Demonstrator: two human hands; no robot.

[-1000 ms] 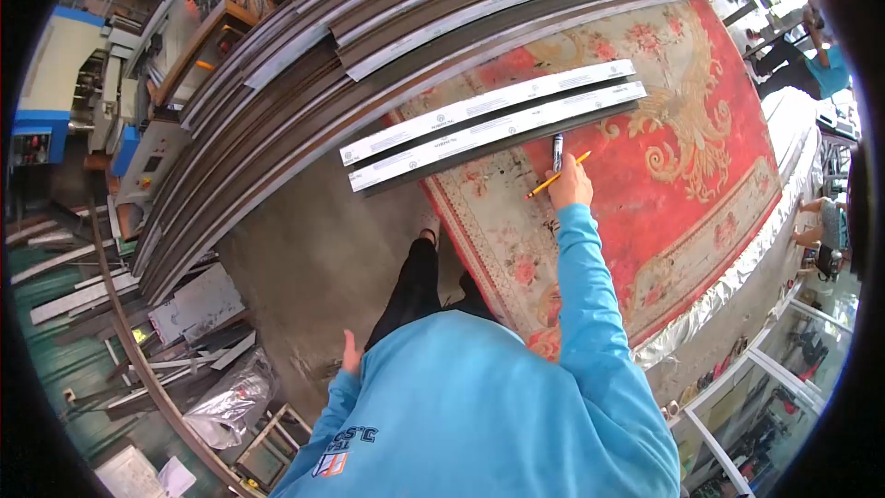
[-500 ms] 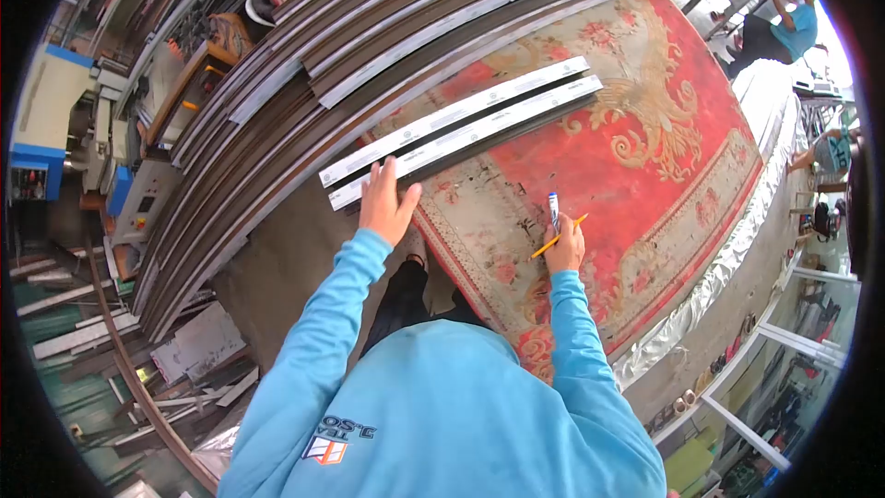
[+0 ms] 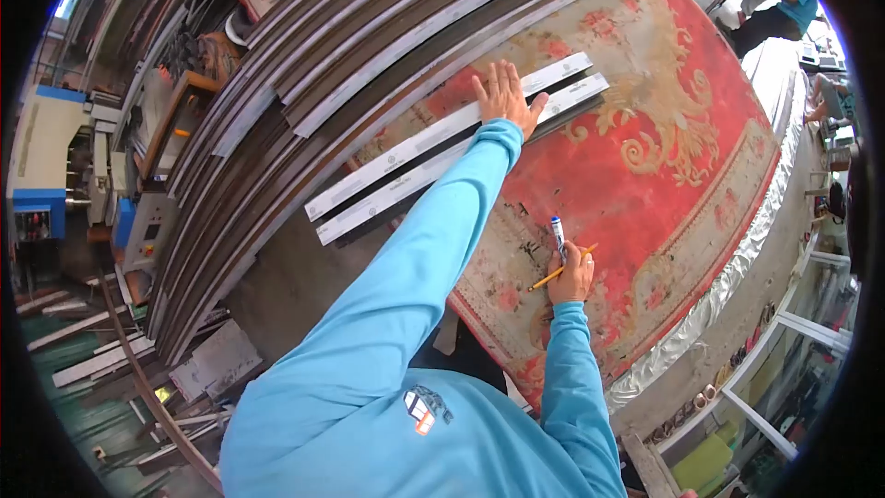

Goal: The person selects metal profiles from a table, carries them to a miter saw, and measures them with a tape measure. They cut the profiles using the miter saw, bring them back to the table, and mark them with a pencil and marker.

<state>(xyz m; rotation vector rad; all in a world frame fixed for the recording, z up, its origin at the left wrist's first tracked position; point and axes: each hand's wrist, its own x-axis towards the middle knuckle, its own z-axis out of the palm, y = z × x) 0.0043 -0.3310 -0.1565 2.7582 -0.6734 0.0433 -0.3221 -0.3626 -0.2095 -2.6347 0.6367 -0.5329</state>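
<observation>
My left hand [image 3: 507, 98] reaches far forward with its fingers spread. It lies over the right half of a dark profile bar with white printed film [image 3: 391, 160], hiding a stretch of it. A second film-covered bar [image 3: 398, 187] runs parallel just nearer to me, with a narrow dark gap between them. Both rest on a red and beige patterned carpet [image 3: 636, 184]. Closer to my body, my right hand [image 3: 572, 278] is closed around a white marker with a blue cap [image 3: 559, 232] and a yellow pencil [image 3: 544, 281]. The marker points away from me; the pencil crosses it at a slant.
Long brown profiles [image 3: 387, 55] are stacked beyond the bars and to the left. Machinery with blue parts [image 3: 46, 161] stands at the far left. Silver wrapping [image 3: 728, 300] lines the carpet's right edge. Framed glass panels [image 3: 765, 397] stand lower right. Another person [image 3: 784, 14] is at top right.
My left hand has slid forward and right along the bars, from near their left ends to their right half. My right hand still holds the marker and pencil. The view has shifted slightly.
</observation>
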